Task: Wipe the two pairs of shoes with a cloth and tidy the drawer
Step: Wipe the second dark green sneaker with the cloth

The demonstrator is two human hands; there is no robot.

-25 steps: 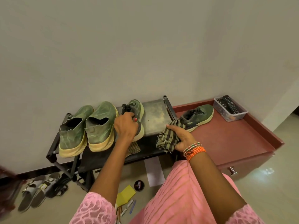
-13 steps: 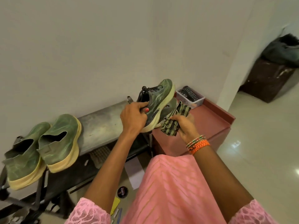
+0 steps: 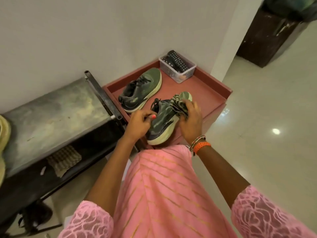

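Observation:
My left hand (image 3: 139, 123) grips the heel end of a dark green laced sneaker (image 3: 162, 125) held over the front of the red cabinet top (image 3: 204, 93). My right hand (image 3: 192, 121) holds a striped green cloth (image 3: 179, 104) against the sneaker's toe side. The matching sneaker (image 3: 140, 89) lies on the cabinet top near the wall. At the far left edge, the pale sole of a lighter green shoe (image 3: 4, 134) shows on the metal rack (image 3: 51, 117).
A clear plastic box (image 3: 178, 67) with remote controls sits at the cabinet's back corner. A checked cloth (image 3: 64, 159) lies on the rack's lower shelf. A dark wooden cabinet (image 3: 267, 33) stands at the upper right on the glossy floor.
The sneaker came off the rack in my left hand and moved right over the red cabinet. My right hand brought the cloth onto it. The view swung right.

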